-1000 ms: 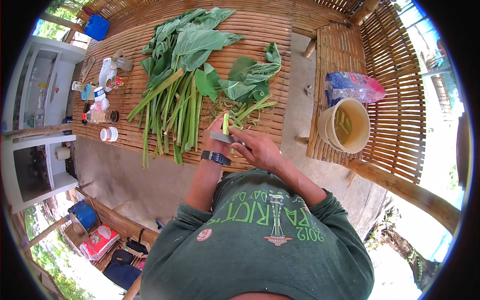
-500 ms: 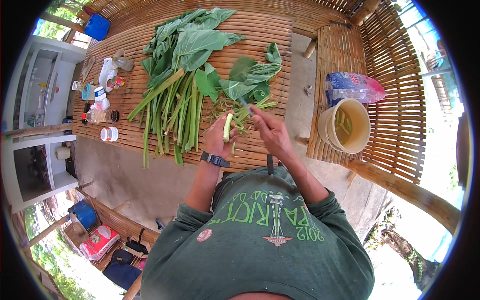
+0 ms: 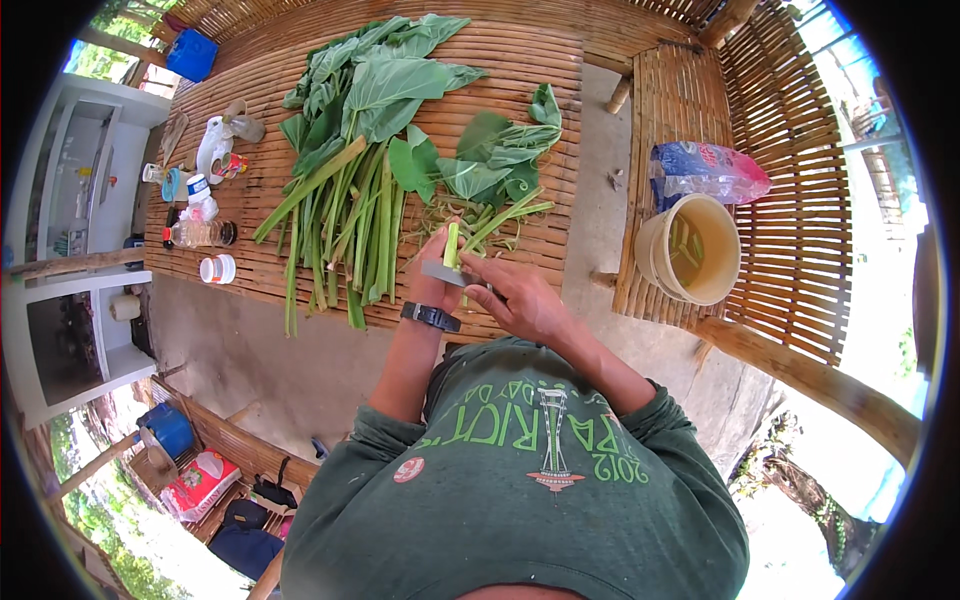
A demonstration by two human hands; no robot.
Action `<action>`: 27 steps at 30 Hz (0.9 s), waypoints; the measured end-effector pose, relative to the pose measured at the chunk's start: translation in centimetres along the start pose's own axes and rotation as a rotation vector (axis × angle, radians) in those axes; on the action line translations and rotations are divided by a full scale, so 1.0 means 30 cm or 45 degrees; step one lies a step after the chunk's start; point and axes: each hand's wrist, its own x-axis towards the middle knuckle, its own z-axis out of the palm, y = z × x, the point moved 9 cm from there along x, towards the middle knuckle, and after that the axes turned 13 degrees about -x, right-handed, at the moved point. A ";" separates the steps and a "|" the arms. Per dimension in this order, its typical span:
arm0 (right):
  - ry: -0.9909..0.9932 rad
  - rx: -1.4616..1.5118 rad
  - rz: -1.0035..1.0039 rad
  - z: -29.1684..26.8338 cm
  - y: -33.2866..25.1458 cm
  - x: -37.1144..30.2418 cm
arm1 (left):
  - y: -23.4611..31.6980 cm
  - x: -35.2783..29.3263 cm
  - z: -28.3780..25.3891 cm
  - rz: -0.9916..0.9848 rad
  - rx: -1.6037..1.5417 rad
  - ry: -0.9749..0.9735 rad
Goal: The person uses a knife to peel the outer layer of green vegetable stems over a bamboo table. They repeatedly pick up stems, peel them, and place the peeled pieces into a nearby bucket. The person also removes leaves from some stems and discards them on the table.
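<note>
My left hand (image 3: 432, 282), with a black watch on the wrist, holds a short green stalk (image 3: 452, 246) upright. My right hand (image 3: 520, 300) grips a knife (image 3: 445, 274) whose flat grey blade lies across the stalk near its lower end. Both hands are just in front of a bamboo platform (image 3: 540, 40). A pile of long green stalks with big leaves (image 3: 345, 160) lies on it to the left of my hands. A smaller heap of leaves and trimmings (image 3: 495, 170) lies right behind them.
A cream bucket (image 3: 690, 250) with liquid stands on a slatted bench at the right, with a plastic bag (image 3: 705, 170) behind it. Bottles, cups and a white bag (image 3: 205, 190) sit at the platform's left end. White shelving (image 3: 70, 210) stands further left.
My right hand has drawn the knife back down the stalk toward me, after moving up along it half a second ago. The left hand has kept the stalk upright in the same place.
</note>
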 end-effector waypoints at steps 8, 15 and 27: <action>0.062 0.103 0.079 0.000 0.023 0.009 | 0.018 -0.003 0.020 0.111 0.045 -0.058; 0.484 0.536 0.557 -0.152 0.212 0.008 | 0.043 -0.048 0.092 0.089 0.101 -0.228; 0.206 0.174 0.347 -0.071 0.098 0.026 | 0.140 -0.102 0.137 0.640 0.824 -0.076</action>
